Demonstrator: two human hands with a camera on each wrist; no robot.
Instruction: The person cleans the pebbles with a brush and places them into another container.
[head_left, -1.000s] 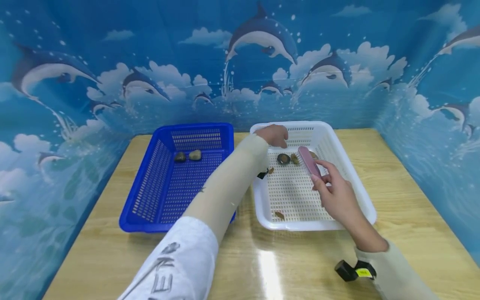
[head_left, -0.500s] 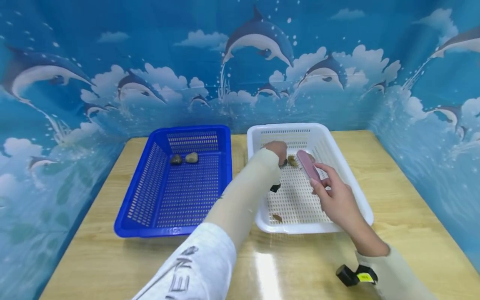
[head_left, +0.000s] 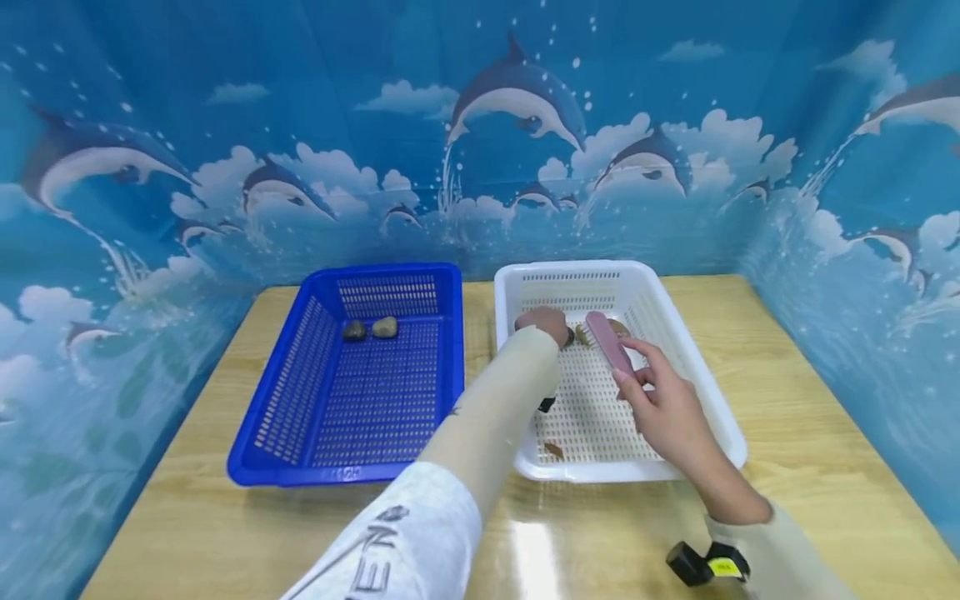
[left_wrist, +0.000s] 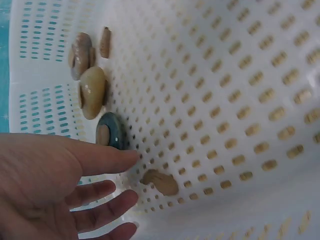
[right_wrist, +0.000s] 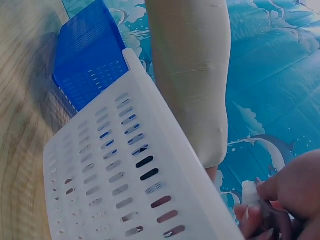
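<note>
My left hand (head_left: 546, 322) reaches down into the white plastic basket (head_left: 525, 462) at its left side. In the left wrist view the thumb and fingers are apart with nothing between them. The thumb lies beside a dark round stone (left_wrist: 116, 131), and a curled brown leaf (left_wrist: 161, 182) lies just off the fingertips. My right hand (head_left: 663, 400) grips a pink brush (head_left: 609, 340) by its handle. Its bristled head hangs over the stones at the back of the basket. In the right wrist view only part of the gripping hand (right_wrist: 295, 195) shows at the lower right corner.
A blue basket (head_left: 258, 479) stands on the wooden table (head_left: 577, 542) at left, with two stones (head_left: 371, 328) inside. A yellowish stone (left_wrist: 93, 93), a brown stone (left_wrist: 80, 56) and a small brown piece (left_wrist: 105, 42) lie in the white basket. Another leaf (head_left: 553, 450) is near its front.
My left hand has moved down from the white basket's back rim to its floor, beside the dark stone. The right hand has kept holding the brush in nearly the same place.
</note>
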